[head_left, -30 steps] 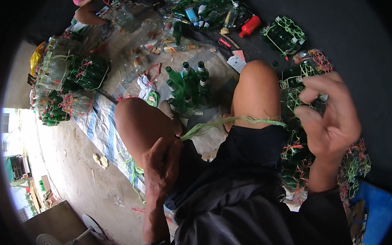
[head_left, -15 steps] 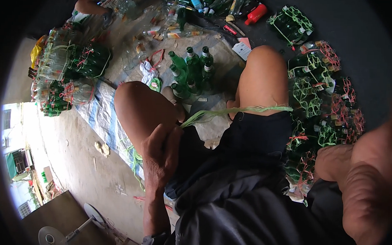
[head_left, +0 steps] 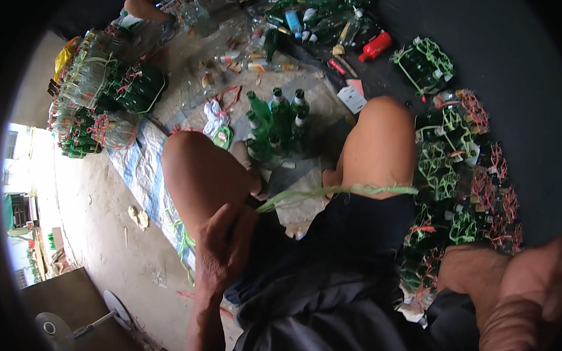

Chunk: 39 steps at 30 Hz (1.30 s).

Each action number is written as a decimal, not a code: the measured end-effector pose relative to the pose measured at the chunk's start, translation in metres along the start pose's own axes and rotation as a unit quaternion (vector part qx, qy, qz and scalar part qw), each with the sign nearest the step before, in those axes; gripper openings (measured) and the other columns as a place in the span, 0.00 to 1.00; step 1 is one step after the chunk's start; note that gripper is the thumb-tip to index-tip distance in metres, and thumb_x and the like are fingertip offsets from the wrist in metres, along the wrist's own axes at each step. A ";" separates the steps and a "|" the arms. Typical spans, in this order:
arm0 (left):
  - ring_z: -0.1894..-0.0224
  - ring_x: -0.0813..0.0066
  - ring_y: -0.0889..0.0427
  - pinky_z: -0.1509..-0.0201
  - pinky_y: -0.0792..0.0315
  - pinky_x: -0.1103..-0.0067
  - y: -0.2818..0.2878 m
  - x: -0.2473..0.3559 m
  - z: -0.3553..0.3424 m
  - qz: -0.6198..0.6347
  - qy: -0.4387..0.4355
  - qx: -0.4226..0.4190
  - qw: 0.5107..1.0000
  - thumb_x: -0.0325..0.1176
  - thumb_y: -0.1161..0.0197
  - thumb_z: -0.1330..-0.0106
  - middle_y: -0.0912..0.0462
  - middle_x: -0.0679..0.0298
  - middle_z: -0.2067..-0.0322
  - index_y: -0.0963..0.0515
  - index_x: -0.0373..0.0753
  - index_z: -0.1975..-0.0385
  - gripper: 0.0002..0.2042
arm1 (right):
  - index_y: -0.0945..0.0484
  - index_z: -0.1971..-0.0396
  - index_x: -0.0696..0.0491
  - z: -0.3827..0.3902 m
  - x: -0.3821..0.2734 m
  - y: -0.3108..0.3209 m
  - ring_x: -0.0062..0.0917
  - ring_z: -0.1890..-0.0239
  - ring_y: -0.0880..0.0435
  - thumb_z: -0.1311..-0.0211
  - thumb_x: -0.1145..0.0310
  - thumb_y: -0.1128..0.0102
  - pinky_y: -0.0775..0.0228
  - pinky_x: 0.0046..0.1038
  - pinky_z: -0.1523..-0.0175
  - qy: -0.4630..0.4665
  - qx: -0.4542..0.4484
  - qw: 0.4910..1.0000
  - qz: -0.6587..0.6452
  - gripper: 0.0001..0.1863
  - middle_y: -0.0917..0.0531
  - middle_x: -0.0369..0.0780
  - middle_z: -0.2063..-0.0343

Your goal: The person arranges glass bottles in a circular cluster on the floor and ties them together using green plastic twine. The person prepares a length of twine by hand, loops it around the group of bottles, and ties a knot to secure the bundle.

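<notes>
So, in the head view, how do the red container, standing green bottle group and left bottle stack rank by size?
Largest: left bottle stack
Middle: standing green bottle group
Smallest: red container

Wearer's clothing: a loose, charcoal-black cloth top [head_left: 324, 328], creased across the front, with dark sleeves [head_left: 453, 321]; dark navy cloth shorts [head_left: 370, 226], ending above rounded, bare knees [head_left: 384, 120]; left hand [head_left: 223, 239] and right hand [head_left: 502, 279] bare.
</notes>
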<state>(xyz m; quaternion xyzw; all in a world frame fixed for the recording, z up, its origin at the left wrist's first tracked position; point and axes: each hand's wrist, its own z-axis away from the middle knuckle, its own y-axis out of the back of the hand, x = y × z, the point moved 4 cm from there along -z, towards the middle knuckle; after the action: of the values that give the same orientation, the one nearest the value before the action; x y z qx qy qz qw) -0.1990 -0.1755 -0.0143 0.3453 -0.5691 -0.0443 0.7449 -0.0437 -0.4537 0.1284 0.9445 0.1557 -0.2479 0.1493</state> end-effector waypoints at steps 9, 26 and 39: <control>0.73 0.64 0.18 0.66 0.27 0.75 0.000 0.001 0.010 0.001 0.001 -0.013 1.000 0.22 0.41 0.34 0.19 0.53 0.75 0.23 0.31 0.67 0.02 | 0.26 0.49 0.64 0.026 0.004 0.018 0.36 0.54 0.23 0.47 0.69 0.32 0.29 0.32 0.49 -0.009 0.078 0.997 0.015 0.26 0.23 0.47 0.56; 0.71 0.70 0.19 0.64 0.27 0.78 -0.007 0.009 0.004 0.047 -0.023 -0.023 0.998 0.25 0.42 0.33 0.19 0.56 0.74 0.22 0.31 0.65 0.04 | 0.28 0.46 0.63 0.015 0.023 -0.032 0.40 0.50 0.23 0.45 0.63 0.29 0.29 0.35 0.46 -0.110 0.014 0.992 -0.057 0.30 0.24 0.49 0.51; 0.74 0.55 0.21 0.69 0.28 0.71 -0.011 -0.006 0.007 0.096 -0.082 -0.043 0.991 0.24 0.39 0.35 0.22 0.52 0.74 0.23 0.31 0.63 0.04 | 0.27 0.47 0.60 0.099 0.064 -0.181 0.42 0.55 0.18 0.43 0.65 0.30 0.24 0.37 0.54 -0.174 -0.380 0.909 -0.010 0.26 0.22 0.48 0.53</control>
<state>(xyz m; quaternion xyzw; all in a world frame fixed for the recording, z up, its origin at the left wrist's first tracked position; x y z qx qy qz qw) -0.2038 -0.1845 -0.0244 0.2520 -0.6565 -0.0252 0.7105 -0.0990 -0.3115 -0.0240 0.7566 0.2191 -0.3322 0.5189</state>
